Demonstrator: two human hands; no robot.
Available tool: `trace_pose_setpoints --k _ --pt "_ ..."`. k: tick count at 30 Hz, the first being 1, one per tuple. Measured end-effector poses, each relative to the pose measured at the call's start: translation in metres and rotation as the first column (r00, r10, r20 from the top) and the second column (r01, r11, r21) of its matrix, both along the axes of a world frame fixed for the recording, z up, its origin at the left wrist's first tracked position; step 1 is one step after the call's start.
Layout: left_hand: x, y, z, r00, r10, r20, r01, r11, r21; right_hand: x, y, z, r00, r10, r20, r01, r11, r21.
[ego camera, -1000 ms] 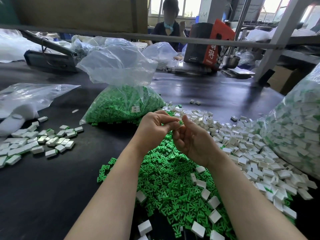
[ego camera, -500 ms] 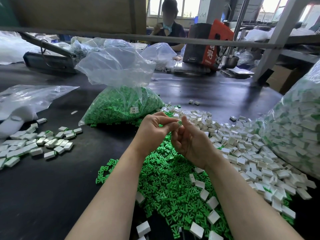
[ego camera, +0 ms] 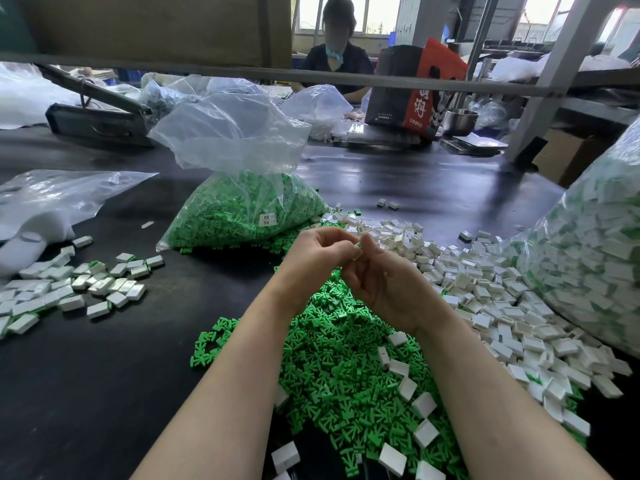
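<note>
My left hand (ego camera: pixel 317 259) and my right hand (ego camera: pixel 386 284) meet fingertip to fingertip above a loose heap of small green plastic pieces (ego camera: pixel 329 362). Both pinch one small piece between them; only a sliver of green (ego camera: pixel 358 244) shows, the rest is hidden by my fingers. To the right of my hands spreads a heap of white rectangular caps (ego camera: pixel 485 285). A few white caps lie on the green heap near my right forearm.
A clear bag of green pieces (ego camera: pixel 242 209) stands behind my hands. A big bag of white caps (ego camera: pixel 595 258) fills the right edge. White-and-green pieces (ego camera: pixel 79 282) lie left on the black table (ego camera: pixel 104 375), by a flat plastic bag (ego camera: pixel 52 195). A person (ego camera: pixel 334 53) sits opposite.
My hands stay joined at the same spot, with only small finger movements on the piece. The person opposite has lowered a raised hand.
</note>
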State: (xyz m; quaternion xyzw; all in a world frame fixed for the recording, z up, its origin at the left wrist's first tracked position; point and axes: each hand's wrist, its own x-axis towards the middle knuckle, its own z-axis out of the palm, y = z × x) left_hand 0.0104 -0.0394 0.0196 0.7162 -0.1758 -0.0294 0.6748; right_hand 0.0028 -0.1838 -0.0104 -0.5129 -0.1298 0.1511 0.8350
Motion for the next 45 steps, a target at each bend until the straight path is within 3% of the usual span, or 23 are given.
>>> trace_pose_setpoints --k 22,34,45 --pt "-0.006 -0.019 -0.008 0.995 0.091 -0.036 -0.094 0.992 -0.079 0.001 0.000 -0.008 0.998 -0.032 -0.046 0.033 0.999 0.018" --pt "-0.004 -0.019 -0.011 0.988 0.148 0.040 -0.148 0.989 -0.001 -0.002 0.002 -0.008 0.999 -0.034 -0.042 0.036 0.998 0.049" --pt "0.001 -0.011 -0.008 0.997 0.076 -0.032 -0.079 0.988 -0.133 0.002 0.005 -0.003 0.999 0.038 -0.020 -0.038 0.999 0.006"
